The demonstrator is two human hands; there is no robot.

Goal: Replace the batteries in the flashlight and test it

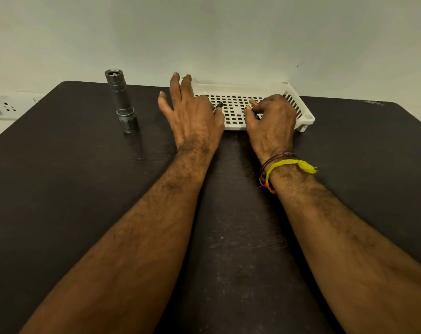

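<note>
A gray flashlight (122, 102) stood on its wide end on the dark table (67, 189), toward the far left. Its open top end pointed up. No hand touched it.

A white tray (298, 102) with many little square holes sat at the back of the table, near the wall (228, 32). Both hands reached into it.

The left hand (192, 116) was over the left part of the tray. Its long fingers were spread and fairly straight, but a small dark battery (218, 107) poked out by the thumb side. It looked pinched there, though the grip itself was hidden.

The right hand (272, 119) was over the right part of the tray. Its fingers were curled, and they pinched another small dark battery (255, 115) at the tips.

A yellow string band (288, 165) and some darker threads were tied round the right wrist. A white wall socket (4, 107) showed at the far left.
</note>
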